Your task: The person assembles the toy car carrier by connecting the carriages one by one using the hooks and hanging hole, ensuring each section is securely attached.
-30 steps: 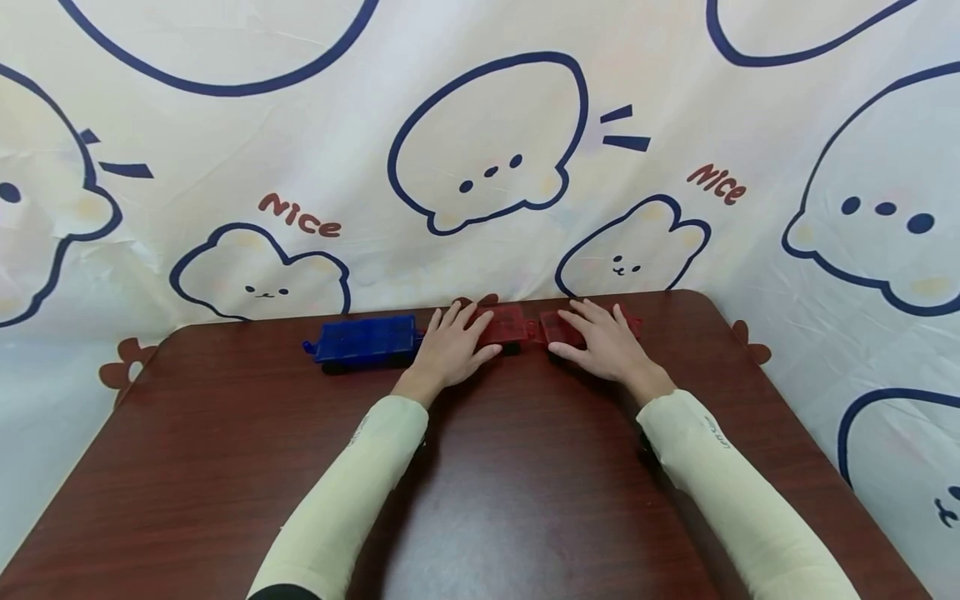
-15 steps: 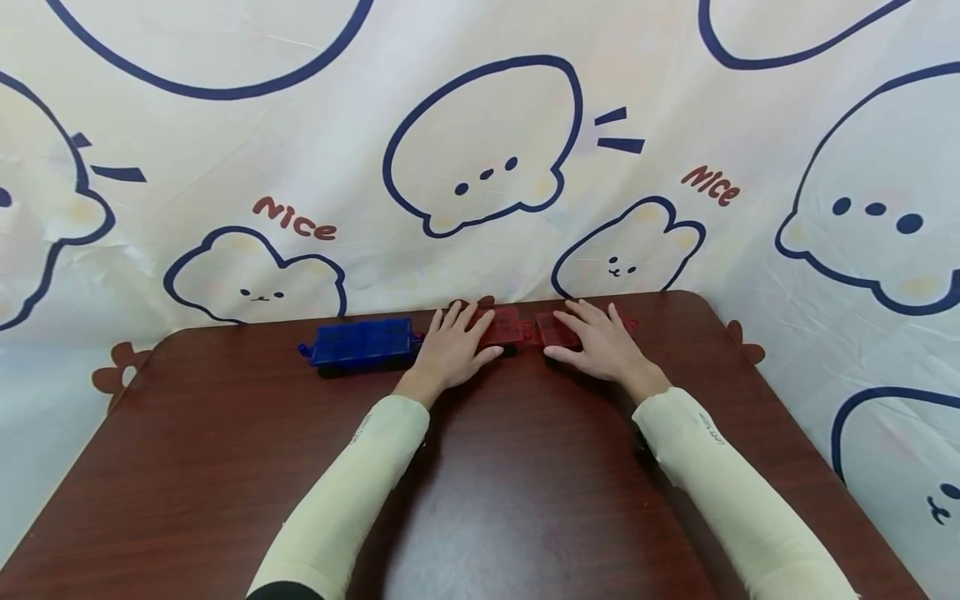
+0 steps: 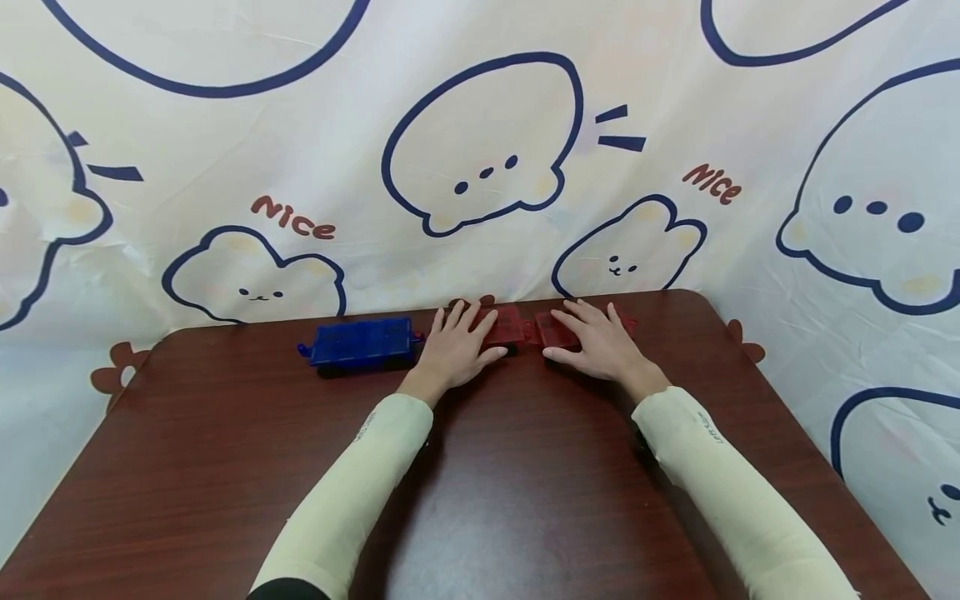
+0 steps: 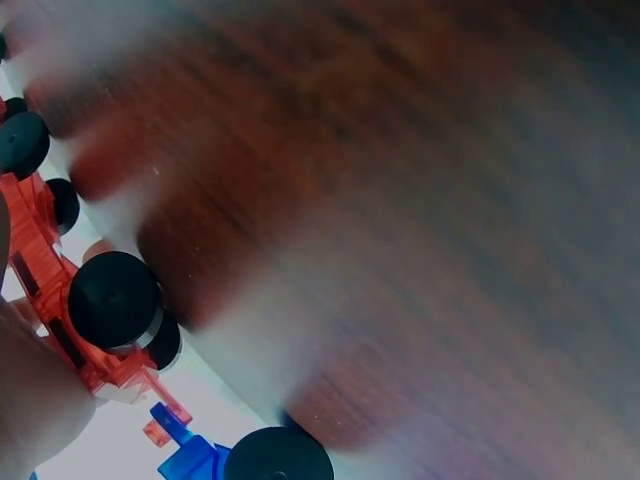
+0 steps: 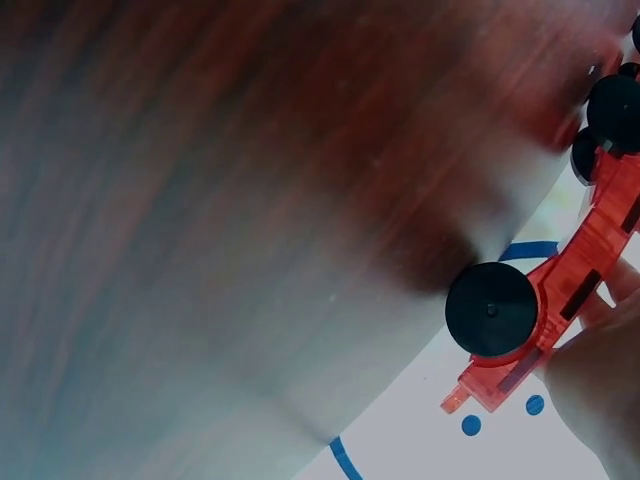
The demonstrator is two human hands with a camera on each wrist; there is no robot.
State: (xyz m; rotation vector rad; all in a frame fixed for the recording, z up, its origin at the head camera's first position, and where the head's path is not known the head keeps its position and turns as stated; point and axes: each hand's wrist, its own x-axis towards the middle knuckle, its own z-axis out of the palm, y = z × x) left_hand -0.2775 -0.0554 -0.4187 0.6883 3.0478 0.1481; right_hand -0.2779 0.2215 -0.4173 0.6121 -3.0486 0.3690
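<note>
In the head view, three flat toy wagons with black wheels stand in a row along the table's far side. My left hand (image 3: 454, 350) rests with spread, straight fingers over the middle one, a translucent red wagon (image 3: 510, 323), and hides its left part. Over the rightmost red wagon (image 3: 553, 331) lies my right hand (image 3: 604, 343), fingers also straight. A small red coupling (image 3: 531, 330) sits between these two. On the left is the blue wagon (image 3: 363, 342), which neither hand touches. The left wrist view has its blue hook (image 4: 178, 430) against the red wagon's end.
The brown wooden table (image 3: 510, 500) stretches from the wagons back to my sleeves. Right behind it hangs a white cloth (image 3: 360, 150) with cartoon outlines, close to the far edge. Another cloth side (image 3: 892, 350) borders the table on the right.
My left hand has slid very slightly right over the middle wagon. The right hand and all three wagons look unchanged; the head view has shifted a little.
</note>
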